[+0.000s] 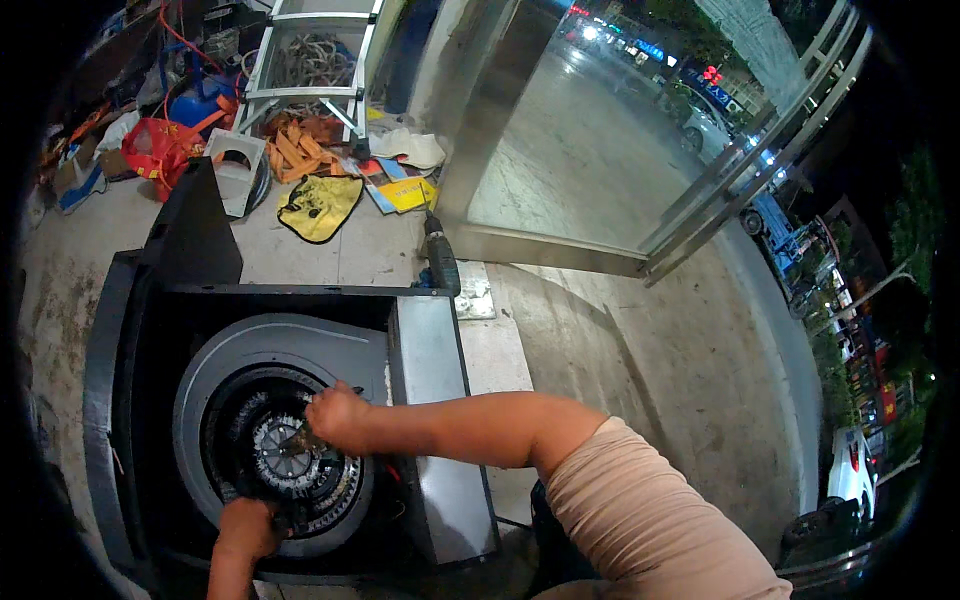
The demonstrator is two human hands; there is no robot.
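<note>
A dark metal unit lies opened on the floor, with a grey round blower housing inside. Its fan wheel is dark, with pale grime on the blades and hub. My right hand is over the upper right of the wheel, closed on a small tool whose brownish end reaches toward the hub; I cannot make out what it is. My left hand is at the lower left edge of the housing opening, fingers curled on something dark that I cannot make out.
A cordless drill sits on the unit's back edge. Behind are a yellow cloth, orange straps, a red bag and a ladder. A glass door opens at the right toward a street with vehicles.
</note>
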